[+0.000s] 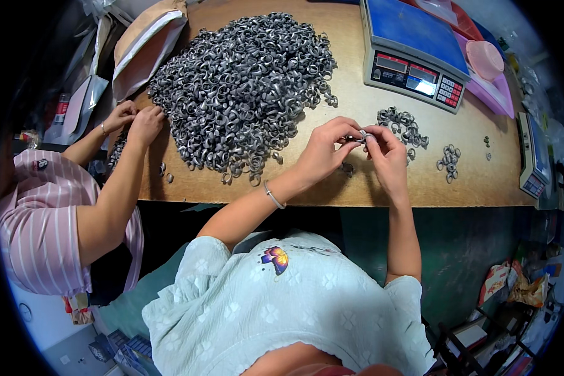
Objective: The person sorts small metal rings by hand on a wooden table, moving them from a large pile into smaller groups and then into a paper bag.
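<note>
Hands (324, 150) pinching ring (361, 135), table edge (357, 204) near

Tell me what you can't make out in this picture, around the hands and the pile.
All in the head view:
How many grey rings the left hand and right hand pinch: fingers cover them.
The bottom of the ring pile: upper rings hide it.
What the co-worker's hands hold, if anything: their fingers hide it.

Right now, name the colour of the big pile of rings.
The pile of rings is grey with shiny glints, clearest in the head view.
</note>
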Action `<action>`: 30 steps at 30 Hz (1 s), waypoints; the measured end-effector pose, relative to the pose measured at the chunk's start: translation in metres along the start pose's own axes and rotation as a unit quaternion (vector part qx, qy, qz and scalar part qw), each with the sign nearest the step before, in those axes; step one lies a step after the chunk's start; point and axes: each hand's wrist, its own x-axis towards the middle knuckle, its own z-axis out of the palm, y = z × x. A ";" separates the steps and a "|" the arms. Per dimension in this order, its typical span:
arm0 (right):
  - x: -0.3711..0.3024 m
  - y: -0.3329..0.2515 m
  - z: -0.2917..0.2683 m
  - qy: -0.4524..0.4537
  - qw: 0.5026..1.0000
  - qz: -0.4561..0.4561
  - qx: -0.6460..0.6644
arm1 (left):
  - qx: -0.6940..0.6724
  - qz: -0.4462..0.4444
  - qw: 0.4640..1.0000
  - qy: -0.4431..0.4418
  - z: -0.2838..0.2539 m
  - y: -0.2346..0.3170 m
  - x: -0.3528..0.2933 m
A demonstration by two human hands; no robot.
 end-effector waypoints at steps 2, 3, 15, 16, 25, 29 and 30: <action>-0.002 -0.004 -0.003 -0.034 0.994 0.026 0.100 | -0.003 0.027 1.000 0.007 -0.004 0.002 0.001; -0.003 -0.007 -0.005 -0.053 0.987 0.039 0.150 | -0.004 0.040 0.999 0.012 -0.006 0.002 0.001; -0.015 -0.026 -0.003 -0.073 0.983 0.052 0.158 | -0.322 -0.147 0.931 -0.084 -0.020 0.006 -0.011; -0.015 -0.027 -0.003 -0.077 0.978 0.068 0.183 | -0.352 -0.178 0.916 -0.071 -0.020 0.008 -0.013; -0.026 -0.028 0.004 -0.085 0.978 0.048 0.187 | -0.362 -0.230 0.903 -0.033 -0.018 0.020 -0.025; -0.028 -0.020 0.005 -0.089 0.982 0.002 0.169 | -0.343 -0.249 0.902 -0.089 -0.025 0.030 -0.025; -0.028 -0.018 0.007 -0.088 0.984 -0.006 0.154 | -0.367 -0.266 0.885 -0.107 -0.029 0.030 -0.024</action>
